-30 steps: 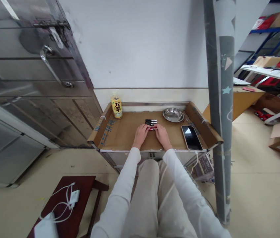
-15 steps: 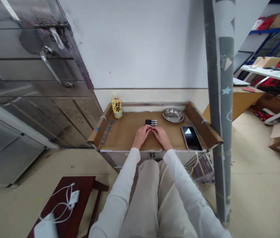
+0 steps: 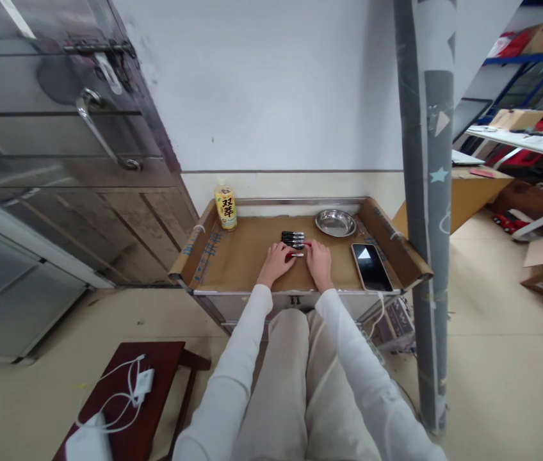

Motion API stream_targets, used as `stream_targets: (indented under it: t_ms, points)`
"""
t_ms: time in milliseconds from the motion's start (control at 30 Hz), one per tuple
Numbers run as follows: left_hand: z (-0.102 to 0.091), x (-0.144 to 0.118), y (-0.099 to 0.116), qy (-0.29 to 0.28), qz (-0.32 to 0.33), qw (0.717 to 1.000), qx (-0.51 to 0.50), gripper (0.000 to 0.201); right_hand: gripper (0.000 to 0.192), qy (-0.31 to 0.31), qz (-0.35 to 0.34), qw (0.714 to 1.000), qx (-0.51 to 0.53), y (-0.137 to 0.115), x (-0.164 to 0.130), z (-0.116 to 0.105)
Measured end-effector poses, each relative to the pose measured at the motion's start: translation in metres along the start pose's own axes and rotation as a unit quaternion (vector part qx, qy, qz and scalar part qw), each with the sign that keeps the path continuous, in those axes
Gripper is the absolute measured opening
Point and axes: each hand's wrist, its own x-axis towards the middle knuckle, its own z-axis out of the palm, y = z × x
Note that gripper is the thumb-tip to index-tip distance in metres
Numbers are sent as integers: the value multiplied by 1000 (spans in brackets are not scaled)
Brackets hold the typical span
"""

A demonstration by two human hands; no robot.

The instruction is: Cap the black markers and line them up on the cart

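A short red pen (image 3: 294, 255) with a silvery right end lies crosswise in front of me. My left hand (image 3: 275, 264) has its fingers closed on the red end. My right hand (image 3: 319, 262) is just to the right, its thumb and fingertips pinched on a small red piece (image 3: 307, 243), mostly hidden by the fingers; its kind is unclear. Beyond the fingertips, several black pens (image 3: 292, 235) lie side by side in a neat stack of rows on the brown cardboard surface (image 3: 252, 246).
A yellow-labelled drink bottle (image 3: 226, 208) stands at the back left. At the back right sits a round steel dish (image 3: 335, 223), with a cabled phone (image 3: 372, 267) nearer me. Cardboard side walls (image 3: 396, 240) edge the cart. A tall wrapped pole (image 3: 428, 192) rises at right.
My hands, together before, have moved apart, the right one shifting slightly right. The red pen and the small red piece now show between them. The black pens stay in place.
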Motion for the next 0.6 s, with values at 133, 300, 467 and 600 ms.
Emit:
stream_targets:
  t_ms: [133,300,467,600]
  points:
    - [2,0,-1,6,-8,1000,17,21,30,-9,28,999,-17,2,0,1]
    - [4,2,-3,63,-48,996,37,18,30,-21,16,999,-36,1,0,1]
    - [0,2,0,73,-43,995,53,19,30,-14,-18,998,-56,-2,0,0]
    - [-1,1,0,83,-37,994,65,20,31,-14,-22,998,-57,-3,-1,0]
